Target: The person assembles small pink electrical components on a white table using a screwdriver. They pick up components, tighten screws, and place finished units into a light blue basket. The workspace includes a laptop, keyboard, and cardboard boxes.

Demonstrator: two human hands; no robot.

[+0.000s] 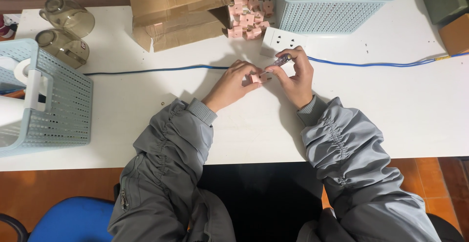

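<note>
My left hand point(233, 83) pinches a small pink plastic part point(257, 78) down on the white table point(146, 110), near its middle. My right hand point(296, 76) grips a small screwdriver point(282, 60) with a clear purple handle, its tip meeting the pink part. Both hands touch around the part. Grey jacket sleeves cover both forearms. A heap of the same pink parts point(248, 16) lies just beyond the hands, beside a torn cardboard box point(176, 10). A white wall socket plate point(284, 41) lies right behind my right hand.
A blue cable point(156, 69) runs across the table behind the hands. A pale blue basket point(332, 5) with pink parts stands at the back; another basket point(58, 100) sits at the left edge. Two smoky glass cups point(66, 27) lie at the back left. A blue chair point(73, 220) is below.
</note>
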